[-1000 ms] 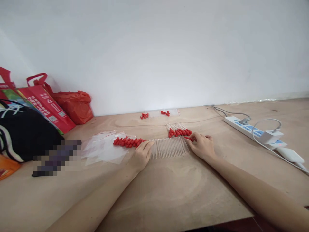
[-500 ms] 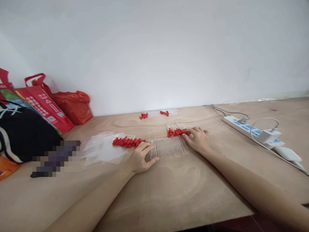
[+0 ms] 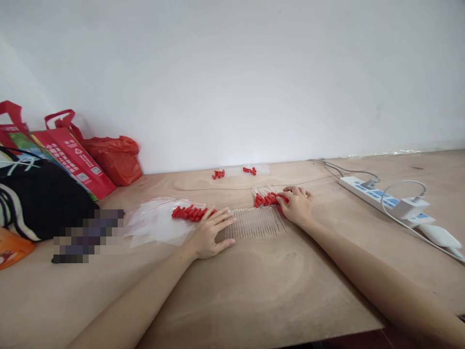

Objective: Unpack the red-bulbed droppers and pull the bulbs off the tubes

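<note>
In the head view, a row of thin clear tubes (image 3: 256, 224) lies side by side on the wooden table. My left hand (image 3: 212, 235) rests at the row's left end, fingers spread. Beside its fingertips, a cluster of red rubber bulbs (image 3: 189, 213) sits over clear plastic bags (image 3: 156, 225). Just behind the row, more red bulbs (image 3: 266, 199) lie in a band, with thin clear stems (image 3: 269, 189) pointing away from me. My right hand (image 3: 296, 206) is at the band's right end, thumb and fingers closed on a red bulb.
Near the wall, small red bulbs (image 3: 218, 174) lie by a clear bag (image 3: 234, 171). A white power strip (image 3: 370, 193) with a charger (image 3: 410, 208) and cables is on the right. Shopping bags (image 3: 72, 160) and a black bag (image 3: 47, 203) stand on the left.
My left hand has shifted slightly left, its fingers more spread over the tubes' end. My right thumb and fingers have drawn in around a bulb. The camera view has moved slightly.
</note>
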`<state>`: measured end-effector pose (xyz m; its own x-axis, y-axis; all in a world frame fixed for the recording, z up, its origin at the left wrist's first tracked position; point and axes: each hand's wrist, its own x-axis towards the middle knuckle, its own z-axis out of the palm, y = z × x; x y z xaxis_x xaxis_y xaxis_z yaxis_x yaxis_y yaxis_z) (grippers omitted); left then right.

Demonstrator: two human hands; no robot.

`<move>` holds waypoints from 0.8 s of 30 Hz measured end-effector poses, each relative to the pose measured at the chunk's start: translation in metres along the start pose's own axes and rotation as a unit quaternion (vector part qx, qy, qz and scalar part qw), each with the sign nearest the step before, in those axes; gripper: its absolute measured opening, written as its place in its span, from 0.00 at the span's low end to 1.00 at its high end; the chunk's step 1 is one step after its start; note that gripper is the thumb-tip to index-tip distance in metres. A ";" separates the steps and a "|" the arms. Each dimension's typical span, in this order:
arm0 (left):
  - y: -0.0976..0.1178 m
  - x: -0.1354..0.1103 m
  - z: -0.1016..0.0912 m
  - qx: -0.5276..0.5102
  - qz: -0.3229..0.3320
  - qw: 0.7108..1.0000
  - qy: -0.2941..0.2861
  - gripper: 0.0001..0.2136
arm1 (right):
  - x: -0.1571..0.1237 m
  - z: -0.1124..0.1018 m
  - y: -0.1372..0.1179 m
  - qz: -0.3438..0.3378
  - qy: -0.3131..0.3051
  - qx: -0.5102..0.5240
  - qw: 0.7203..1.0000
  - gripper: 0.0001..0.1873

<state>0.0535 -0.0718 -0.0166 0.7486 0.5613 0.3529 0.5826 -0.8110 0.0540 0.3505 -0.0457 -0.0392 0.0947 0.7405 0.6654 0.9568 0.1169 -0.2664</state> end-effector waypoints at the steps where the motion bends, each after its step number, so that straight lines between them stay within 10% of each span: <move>1: 0.000 0.000 0.000 0.009 -0.002 1.000 0.010 0.23 | -0.002 -0.002 -0.001 0.006 0.019 0.014 1.000 0.13; 9: 0.006 0.004 0.003 0.074 -0.049 0.980 0.180 0.25 | -0.031 -0.027 -0.029 -0.144 0.010 0.164 0.976 0.10; 24: 0.036 0.016 0.015 0.166 0.052 0.957 0.232 0.07 | -0.049 -0.023 -0.066 -0.256 0.002 0.171 0.952 0.10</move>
<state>0.0913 -0.0896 -0.0234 0.6324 0.2833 0.7210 0.6382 -0.7181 -0.2776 0.2889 -0.1049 -0.0377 -0.3570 0.5261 0.7719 0.7327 0.6702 -0.1180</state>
